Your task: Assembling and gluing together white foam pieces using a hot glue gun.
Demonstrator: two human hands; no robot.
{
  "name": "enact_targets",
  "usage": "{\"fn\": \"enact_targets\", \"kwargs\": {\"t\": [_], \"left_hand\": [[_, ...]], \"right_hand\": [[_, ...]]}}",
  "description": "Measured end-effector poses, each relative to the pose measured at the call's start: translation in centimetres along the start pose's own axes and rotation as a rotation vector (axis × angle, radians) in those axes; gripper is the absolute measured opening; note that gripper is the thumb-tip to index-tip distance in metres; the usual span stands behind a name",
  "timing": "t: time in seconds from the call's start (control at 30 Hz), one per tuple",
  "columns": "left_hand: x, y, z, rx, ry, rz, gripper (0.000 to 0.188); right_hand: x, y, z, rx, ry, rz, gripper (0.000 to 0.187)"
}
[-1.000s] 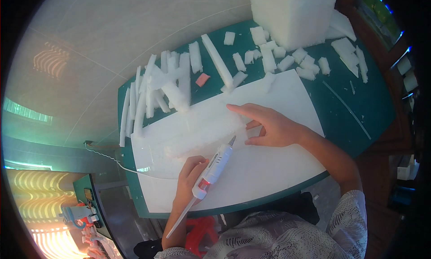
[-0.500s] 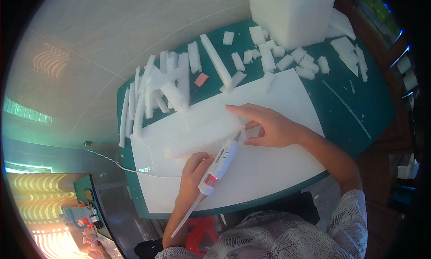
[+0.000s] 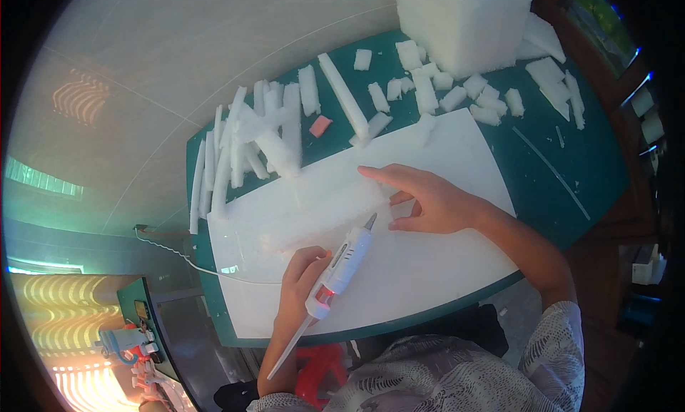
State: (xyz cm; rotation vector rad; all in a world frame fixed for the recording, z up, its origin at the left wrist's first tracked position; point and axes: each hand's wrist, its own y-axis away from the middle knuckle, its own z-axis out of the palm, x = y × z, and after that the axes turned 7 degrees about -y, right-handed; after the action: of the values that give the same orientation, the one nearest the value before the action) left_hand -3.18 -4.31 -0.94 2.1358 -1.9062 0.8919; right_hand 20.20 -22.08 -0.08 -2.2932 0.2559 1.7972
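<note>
My left hand (image 3: pixel 300 283) is closed around a white glue gun (image 3: pixel 344 263), whose nozzle points up and to the right. A glue stick (image 3: pixel 291 351) sticks out of its back end, and a red glow shows in its body. In front of it lies a long white foam slab (image 3: pixel 328 216), pale against the white board (image 3: pixel 428 291). My right hand (image 3: pixel 439 201) is at the slab's right end, its fingers apart and forefinger stretched along the far side. Whether the fingertips touch the slab is hard to see.
Foam strips (image 3: pixel 232 148) are heaped at the far left, beside a pink piece (image 3: pixel 320 126). Several small foam chunks (image 3: pixel 424 91) and a big foam block (image 3: pixel 464 27) occupy the back right. A thin clear stick (image 3: pixel 551 173) lies on the green table (image 3: pixel 571 191). The cord (image 3: pixel 207 271) runs left.
My left hand has drawn the glue gun slightly back and left, so its nozzle is farther from my right hand. My right hand has stayed in place.
</note>
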Motion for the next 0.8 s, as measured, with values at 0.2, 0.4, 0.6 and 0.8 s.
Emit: {"fn": "enact_targets", "kwargs": {"t": [0.2, 0.4, 0.6, 0.8], "left_hand": [[-0.2, 1.1, -0.2, -0.03, 0.05, -0.018, 0.035], [-0.6, 1.7, 0.2, -0.057, 0.033, -0.021, 0.035], [-0.9, 1.3, 0.6, -0.056, 0.04, -0.027, 0.034], [-0.7, 0.6, 0.9, -0.058, 0.033, 0.008, 0.034]], "right_hand": [[-0.1, -0.1, 0.0, -0.001, 0.004, -0.008, 0.087], [0.2, 0.0, 0.0, 0.0, -0.008, -0.035, 0.087], [0.2, -0.1, 0.0, 0.001, -0.013, -0.043, 0.085], [0.1, 0.0, -0.1, -0.007, -0.013, -0.025, 0.086]]}}
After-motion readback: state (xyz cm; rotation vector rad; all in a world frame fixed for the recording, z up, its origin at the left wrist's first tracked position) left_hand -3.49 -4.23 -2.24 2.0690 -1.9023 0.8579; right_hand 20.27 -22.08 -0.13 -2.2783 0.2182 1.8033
